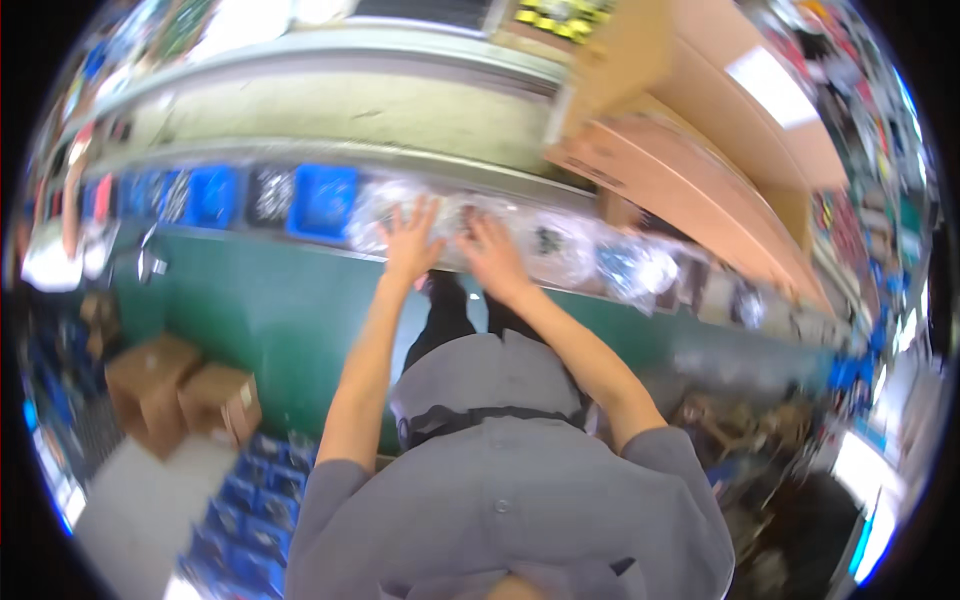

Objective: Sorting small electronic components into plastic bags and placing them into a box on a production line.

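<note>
Where clear bags (558, 250) lie, both hands (411, 243) (494, 260) spread

Bright, motion-blurred, glare on plastic bag (640, 270), edges bent.

Grey short-sleeved shirt (450, 530), dark trousers (445, 315), bare left hand (411, 240) and right hand (494, 258)
From the round button (502, 507), a dark band (500, 412) crosses the waist at 12 o'clock; the left sleeve (335, 488) sits at 9 o'clock, the right sleeve (672, 475) at 3, both ending near the elbow
</note>
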Tool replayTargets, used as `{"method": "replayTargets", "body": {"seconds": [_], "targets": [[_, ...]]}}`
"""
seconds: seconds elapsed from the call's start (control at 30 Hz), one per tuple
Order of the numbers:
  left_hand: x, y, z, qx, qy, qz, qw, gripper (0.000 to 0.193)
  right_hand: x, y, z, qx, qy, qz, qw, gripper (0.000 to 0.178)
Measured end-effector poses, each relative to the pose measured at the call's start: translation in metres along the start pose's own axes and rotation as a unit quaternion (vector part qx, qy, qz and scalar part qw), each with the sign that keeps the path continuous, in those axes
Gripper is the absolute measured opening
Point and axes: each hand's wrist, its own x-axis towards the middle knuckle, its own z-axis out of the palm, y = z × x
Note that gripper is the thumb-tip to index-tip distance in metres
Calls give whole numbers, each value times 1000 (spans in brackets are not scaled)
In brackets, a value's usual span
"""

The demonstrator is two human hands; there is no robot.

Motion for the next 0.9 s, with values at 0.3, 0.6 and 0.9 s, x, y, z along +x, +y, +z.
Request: {"method": "replayTargets", "body": {"seconds": [0.3,0.6,0.9], "targets": [[-33,10,-16,-230,147,90,958,55,-190,6,-82,162,83,424,887,25],[-92,30,-13,-248,135,57,958,20,-250,97,-124,167,256,508,805,18],[-93,181,-61,-257,291,17,921,19,-252,132,-330,458,-40,233,857,37]]}}
